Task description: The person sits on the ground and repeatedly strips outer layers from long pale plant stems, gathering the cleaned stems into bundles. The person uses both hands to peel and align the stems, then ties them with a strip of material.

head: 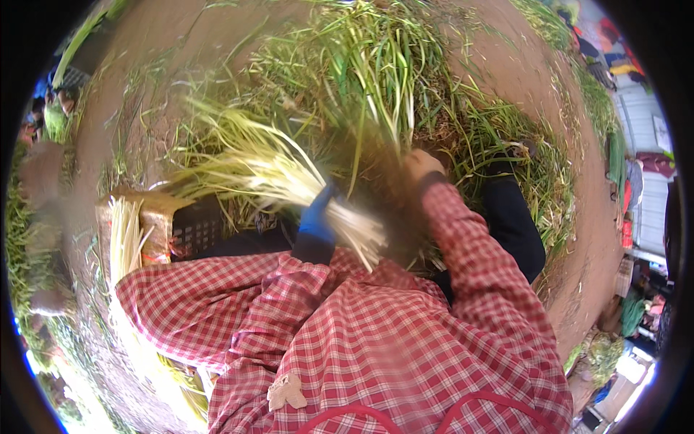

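My left hand (317, 217), in a blue glove, is closed around a bundle of pale stalks (293, 182). Their white cut-looking ends (363, 233) point toward my lap, and the yellowish leafy ends fan out to the left. My bare right hand (423, 165) has its fingers curled at the lower ends of long green leafy stalks (387, 81). Blur and the angle hide its fingertips, so whether it grips a stalk is unclear. Beneath and between the hands is a dark, blurred brown patch.
A heap of green leaves (504, 119) spreads over the brown ground (504, 49) before me. At my left stands a dark plastic crate (198, 228) with a brown covering, beside pale stalks (124, 233). My dark-clad leg (512, 217) extends on the right. Another person (59, 103) is at the far left.
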A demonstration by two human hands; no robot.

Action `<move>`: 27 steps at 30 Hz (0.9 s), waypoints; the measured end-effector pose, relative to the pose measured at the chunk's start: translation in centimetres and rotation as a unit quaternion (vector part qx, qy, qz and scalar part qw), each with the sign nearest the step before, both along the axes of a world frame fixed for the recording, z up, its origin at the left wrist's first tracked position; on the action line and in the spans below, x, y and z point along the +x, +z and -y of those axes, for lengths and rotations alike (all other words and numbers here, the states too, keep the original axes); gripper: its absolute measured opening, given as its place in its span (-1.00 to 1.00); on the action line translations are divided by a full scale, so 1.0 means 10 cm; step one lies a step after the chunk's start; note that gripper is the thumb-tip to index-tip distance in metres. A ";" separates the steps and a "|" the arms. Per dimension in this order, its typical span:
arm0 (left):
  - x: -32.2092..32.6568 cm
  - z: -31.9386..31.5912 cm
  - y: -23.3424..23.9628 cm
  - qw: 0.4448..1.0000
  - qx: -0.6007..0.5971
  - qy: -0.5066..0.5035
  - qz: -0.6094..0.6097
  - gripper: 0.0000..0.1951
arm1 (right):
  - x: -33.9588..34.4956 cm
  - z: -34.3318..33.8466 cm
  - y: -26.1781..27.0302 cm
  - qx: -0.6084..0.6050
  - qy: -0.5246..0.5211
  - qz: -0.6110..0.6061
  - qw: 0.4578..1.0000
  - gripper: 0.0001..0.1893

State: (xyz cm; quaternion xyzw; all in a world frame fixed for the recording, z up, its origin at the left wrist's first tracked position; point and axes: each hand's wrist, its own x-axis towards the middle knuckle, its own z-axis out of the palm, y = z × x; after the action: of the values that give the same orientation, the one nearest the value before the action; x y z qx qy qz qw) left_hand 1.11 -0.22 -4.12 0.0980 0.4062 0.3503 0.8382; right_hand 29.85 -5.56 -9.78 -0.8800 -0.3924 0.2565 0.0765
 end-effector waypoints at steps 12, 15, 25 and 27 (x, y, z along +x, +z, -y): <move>0.07 0.08 -0.15 0.995 -0.076 -0.047 0.041 -0.82 | -0.66 -0.03 0.71 0.341 -0.104 -0.337 0.871 -0.86; 0.01 0.07 -0.25 0.997 -0.007 -0.064 -0.032 -0.80 | -0.93 0.18 0.45 0.315 -0.192 -0.429 0.825 -0.88; -0.02 0.09 -0.21 0.993 0.049 -0.098 -0.049 -0.79 | -1.54 0.70 0.74 0.273 -0.112 -0.403 0.867 -0.85; -0.04 0.06 -0.17 0.975 0.058 -0.129 -0.172 -0.79 | -1.59 0.75 0.79 0.248 -0.066 -0.340 0.905 -0.83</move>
State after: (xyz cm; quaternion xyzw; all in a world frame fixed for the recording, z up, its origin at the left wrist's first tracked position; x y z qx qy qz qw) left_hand 0.73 -0.84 -5.83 0.2570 0.5070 0.2407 0.7867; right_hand 13.90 -13.11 -1.89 -0.7156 -0.3344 0.4291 0.4382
